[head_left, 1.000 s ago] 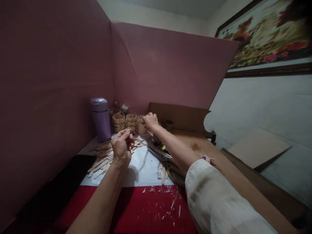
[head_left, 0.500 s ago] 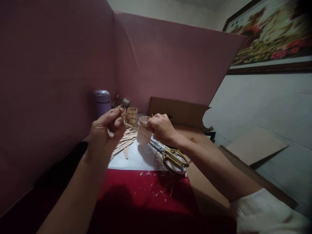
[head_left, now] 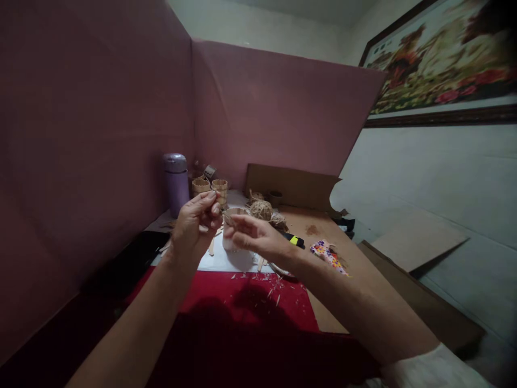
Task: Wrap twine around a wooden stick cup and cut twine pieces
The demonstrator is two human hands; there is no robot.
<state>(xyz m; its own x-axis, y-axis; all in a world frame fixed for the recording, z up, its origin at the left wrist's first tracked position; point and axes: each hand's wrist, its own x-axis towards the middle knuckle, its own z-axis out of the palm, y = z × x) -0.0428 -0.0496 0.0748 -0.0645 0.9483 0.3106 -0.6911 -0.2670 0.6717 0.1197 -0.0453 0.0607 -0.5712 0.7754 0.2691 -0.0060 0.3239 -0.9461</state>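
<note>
In the middle of the head view my left hand (head_left: 198, 216) is closed in a pinch, with a thin strand of twine (head_left: 226, 214) running from its fingertips. My right hand (head_left: 260, 237) is beside it at the strand's other side, fingers stretched and thumb lower, slightly blurred. Behind and under the right fingers stands a pale cup with a wooden-stick rim (head_left: 231, 244), upright on a white sheet (head_left: 210, 263). My right hand partly hides this cup. Under the right wrist shows part of the scissors' handle (head_left: 285, 272).
Finished-looking stick cups (head_left: 220, 188) and a purple bottle (head_left: 176, 188) stand at the back left. A ball of twine (head_left: 261, 210) lies behind the right hand. A patterned piece (head_left: 329, 256) rests on the brown board (head_left: 323, 302). Wood shavings (head_left: 269, 285) litter the red cloth (head_left: 181, 288).
Both hands have come closer together, the left moving right and slightly down. The right hand has lowered, and its fingers have loosened from their grip. The camera view has shifted.
</note>
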